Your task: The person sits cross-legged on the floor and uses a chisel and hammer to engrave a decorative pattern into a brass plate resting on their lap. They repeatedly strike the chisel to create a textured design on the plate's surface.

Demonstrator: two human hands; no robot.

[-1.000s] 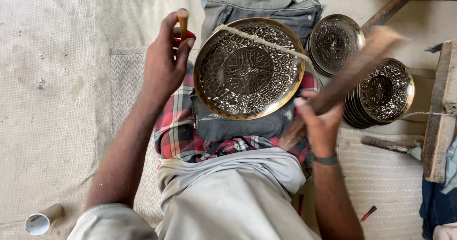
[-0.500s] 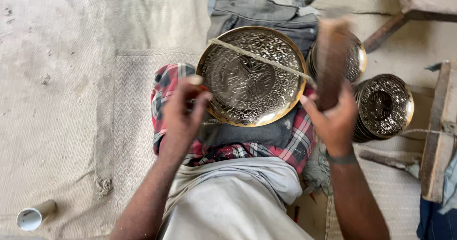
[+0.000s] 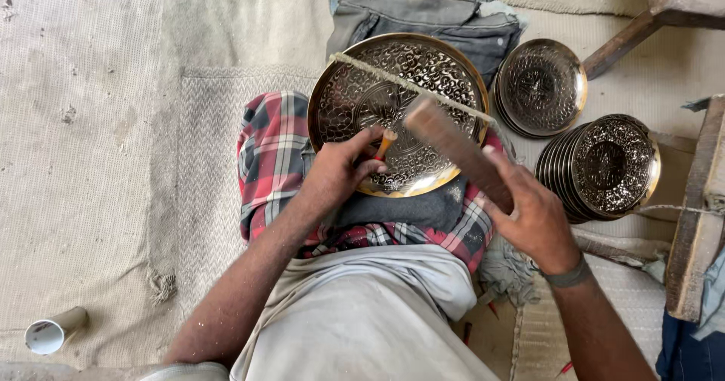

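Large round engraved brass plate (image 3: 377, 101): ornate pattern across its face, golden rim, propped on the person's lap over a red plaid cloth (image 3: 273, 154). A thin cord (image 3: 411, 86) runs slantwise across the plate's upper face.

Small chisel (image 3: 384, 145): short, with an orange-brown top, its tip set against the plate's lower middle. The left hand (image 3: 336, 173) pinches it, fingers curled tight around the shaft, the hand resting on the plate's lower left edge.

Wooden mallet block (image 3: 457, 151): long, brown, slightly blurred, held slantwise over the plate's lower right part, its upper end just beside the chisel's top. The right hand (image 3: 532, 215) is closed around its lower end; a dark band (image 3: 568, 275) sits on that wrist.

Right of the plate: one smaller engraved dish (image 3: 541, 86) lying flat, and farther right a stack of like dishes (image 3: 604, 168) tilted on edge. Beyond these, wooden beams (image 3: 698, 215) at the right border.

Above the plate: folded grey garment (image 3: 423, 11).

Below the plate: the person's pale grey clothing (image 3: 362, 313).

Well to the lower left of the plate: a short white tube (image 3: 54, 331) lying on the woven mat (image 3: 91, 162).
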